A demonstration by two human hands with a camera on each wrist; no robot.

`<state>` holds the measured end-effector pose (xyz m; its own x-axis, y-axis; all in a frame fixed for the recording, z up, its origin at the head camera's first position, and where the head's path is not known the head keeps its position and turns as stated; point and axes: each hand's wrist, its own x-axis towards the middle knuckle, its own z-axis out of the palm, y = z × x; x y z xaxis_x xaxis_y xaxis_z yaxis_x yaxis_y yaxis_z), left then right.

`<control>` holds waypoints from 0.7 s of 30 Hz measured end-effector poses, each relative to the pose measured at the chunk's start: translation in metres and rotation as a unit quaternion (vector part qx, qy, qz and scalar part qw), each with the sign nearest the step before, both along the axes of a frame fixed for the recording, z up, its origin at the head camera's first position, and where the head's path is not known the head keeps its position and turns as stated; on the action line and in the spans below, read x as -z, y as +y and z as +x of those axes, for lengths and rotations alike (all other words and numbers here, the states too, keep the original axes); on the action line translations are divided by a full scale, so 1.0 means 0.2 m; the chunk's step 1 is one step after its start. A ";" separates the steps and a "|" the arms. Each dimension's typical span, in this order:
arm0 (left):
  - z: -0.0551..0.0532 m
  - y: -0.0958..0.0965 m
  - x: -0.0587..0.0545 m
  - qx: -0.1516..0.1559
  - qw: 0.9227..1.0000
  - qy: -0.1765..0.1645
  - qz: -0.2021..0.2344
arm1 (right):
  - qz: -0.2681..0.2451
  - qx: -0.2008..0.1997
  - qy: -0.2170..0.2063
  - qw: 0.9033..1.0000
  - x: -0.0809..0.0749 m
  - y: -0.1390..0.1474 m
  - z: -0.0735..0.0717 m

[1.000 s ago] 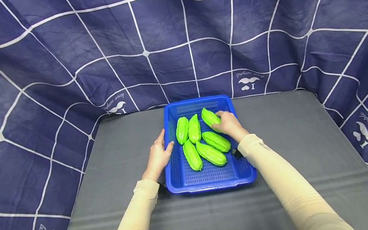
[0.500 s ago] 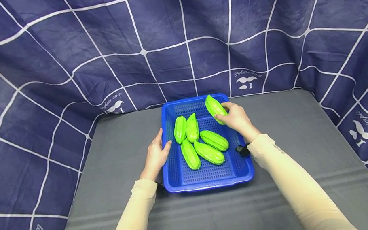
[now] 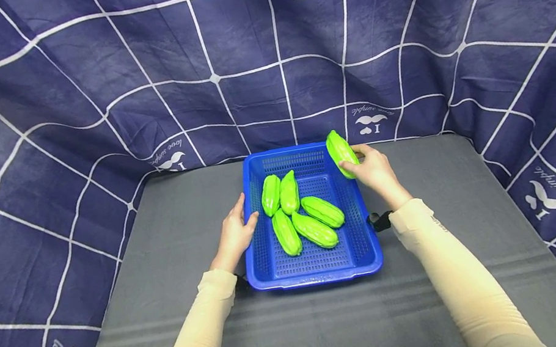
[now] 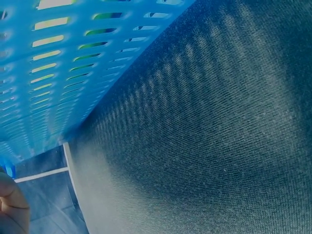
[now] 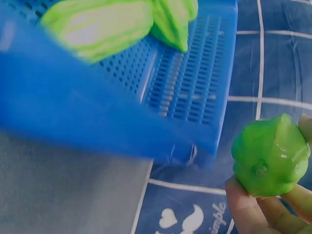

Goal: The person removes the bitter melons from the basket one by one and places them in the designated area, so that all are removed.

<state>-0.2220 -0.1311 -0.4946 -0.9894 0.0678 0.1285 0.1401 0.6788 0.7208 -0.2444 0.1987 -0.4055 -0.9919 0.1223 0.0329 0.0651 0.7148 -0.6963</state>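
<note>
A blue plastic basket (image 3: 316, 279) holds several green ribbed bitter melons, among them one bitter melon (image 3: 314, 230) near its middle. Above the basket's far right corner, my right hand (image 3: 375, 172) pinches another bitter melon (image 3: 343, 154) between thumb and fingers. The right wrist view shows the rounded end of that held bitter melon (image 5: 269, 156), with fingertips below and beside it. At the basket's left side, my left hand (image 3: 234, 231) holds the rim, thumb over it and fingers along the outside. Only a bit of this hand (image 4: 12, 202) shows in the left wrist view.
The basket stands on a table with a grey cloth (image 3: 179, 215). A dark blue curtain (image 3: 243, 37) with white grid lines surrounds the table at the back and both sides. A small black device (image 3: 378, 221) sits at the right wrist.
My right hand has lifted the bitter melon from inside the basket and carried it right, over the far right rim. The left hand stays at the left rim.
</note>
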 end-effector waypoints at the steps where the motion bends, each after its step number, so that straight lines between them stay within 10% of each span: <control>1: 0.00 0.00 0.00 0.000 1.000 0.001 -0.002 | 0.000 0.004 -0.001 1.000 0.00 0.01 0.00; 21: 0.00 0.01 -0.01 -0.009 1.000 -0.009 -0.007 | 0.001 0.065 -0.073 0.995 0.11 0.27 0.05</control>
